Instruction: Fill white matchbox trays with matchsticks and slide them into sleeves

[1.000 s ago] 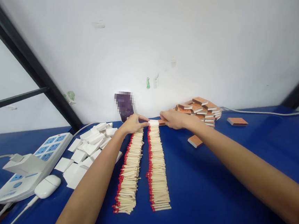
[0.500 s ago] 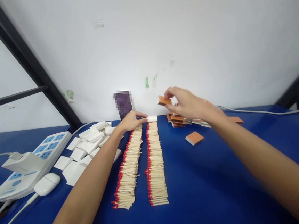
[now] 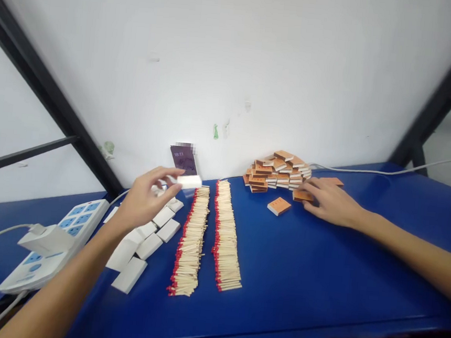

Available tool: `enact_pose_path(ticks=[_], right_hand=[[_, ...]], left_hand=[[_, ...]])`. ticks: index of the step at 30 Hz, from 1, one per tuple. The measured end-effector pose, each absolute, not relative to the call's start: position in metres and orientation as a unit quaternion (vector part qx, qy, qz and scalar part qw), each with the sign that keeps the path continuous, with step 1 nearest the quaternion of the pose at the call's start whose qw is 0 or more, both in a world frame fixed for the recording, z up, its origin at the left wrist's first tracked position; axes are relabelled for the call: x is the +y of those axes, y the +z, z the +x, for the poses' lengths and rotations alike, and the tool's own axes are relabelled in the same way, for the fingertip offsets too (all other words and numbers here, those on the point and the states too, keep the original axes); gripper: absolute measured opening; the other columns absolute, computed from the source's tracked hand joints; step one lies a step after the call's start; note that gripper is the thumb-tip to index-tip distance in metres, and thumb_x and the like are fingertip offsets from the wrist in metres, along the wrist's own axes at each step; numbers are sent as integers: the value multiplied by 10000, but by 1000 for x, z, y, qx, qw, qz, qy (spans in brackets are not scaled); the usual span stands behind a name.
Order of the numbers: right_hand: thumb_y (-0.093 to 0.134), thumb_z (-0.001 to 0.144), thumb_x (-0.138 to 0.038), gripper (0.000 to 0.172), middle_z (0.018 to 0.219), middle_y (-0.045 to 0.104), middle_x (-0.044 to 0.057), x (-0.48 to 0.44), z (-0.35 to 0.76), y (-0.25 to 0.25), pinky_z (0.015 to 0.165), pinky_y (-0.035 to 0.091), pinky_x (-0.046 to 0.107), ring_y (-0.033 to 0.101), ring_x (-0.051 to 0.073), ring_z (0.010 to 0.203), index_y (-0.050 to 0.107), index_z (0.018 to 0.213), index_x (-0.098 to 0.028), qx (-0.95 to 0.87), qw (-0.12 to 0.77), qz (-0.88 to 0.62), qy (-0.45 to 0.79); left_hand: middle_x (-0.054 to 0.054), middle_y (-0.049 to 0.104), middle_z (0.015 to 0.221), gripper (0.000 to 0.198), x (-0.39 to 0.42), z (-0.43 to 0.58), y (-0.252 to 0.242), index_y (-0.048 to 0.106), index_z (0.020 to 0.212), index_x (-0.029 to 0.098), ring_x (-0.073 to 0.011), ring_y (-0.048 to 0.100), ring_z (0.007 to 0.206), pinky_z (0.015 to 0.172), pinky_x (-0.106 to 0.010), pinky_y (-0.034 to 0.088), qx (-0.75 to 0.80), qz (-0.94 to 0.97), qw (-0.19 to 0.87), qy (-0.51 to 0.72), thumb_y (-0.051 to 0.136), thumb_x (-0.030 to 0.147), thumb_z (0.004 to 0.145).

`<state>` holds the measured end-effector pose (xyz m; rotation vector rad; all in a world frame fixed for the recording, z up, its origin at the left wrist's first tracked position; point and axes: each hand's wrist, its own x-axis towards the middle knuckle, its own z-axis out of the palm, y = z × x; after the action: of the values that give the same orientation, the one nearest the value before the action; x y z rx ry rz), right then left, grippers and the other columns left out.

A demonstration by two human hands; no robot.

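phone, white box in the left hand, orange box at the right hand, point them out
Phone (image 3: 184, 161): head view, its screen.
White box (image 3: 190, 182): head view, its visible face.
Orange box (image 3: 302, 195): head view, its orange cover.

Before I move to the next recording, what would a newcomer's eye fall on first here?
Probably the two long rows of matches, red heads on the left, down the middle of the blue table. Next, likely the heap of orange boxes near the wall, right of the rows, and the scattered white pieces to their left.
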<state>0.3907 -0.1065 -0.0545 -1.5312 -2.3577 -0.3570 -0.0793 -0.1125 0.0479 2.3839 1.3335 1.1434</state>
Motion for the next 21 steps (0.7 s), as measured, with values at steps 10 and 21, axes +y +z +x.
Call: enact_pose_path(ticks=[10, 21], right_hand=[[505, 904, -296, 448, 1223, 687, 148, -112, 325, -45, 991, 498, 498, 635, 323, 1136, 645, 1316, -186, -896, 114, -426, -54], [406, 1048, -239, 322, 1262, 671, 131, -4, 198, -3, 1014, 503, 432, 630, 252, 1155, 677, 1205, -167, -896, 140, -422, 25]], left_hand=[[-20, 682, 1143, 253, -255, -177, -37, 696, 1148, 404, -310, 663, 1032, 871, -444, 541, 521, 790, -103, 306, 591, 478, 931], [-40, 683, 1187, 284, -271, -179, -64, 647, 1208, 382, -323, 657, 1082, 890, -471, 567, 564, 757, -57, 325, 597, 435, 933]])
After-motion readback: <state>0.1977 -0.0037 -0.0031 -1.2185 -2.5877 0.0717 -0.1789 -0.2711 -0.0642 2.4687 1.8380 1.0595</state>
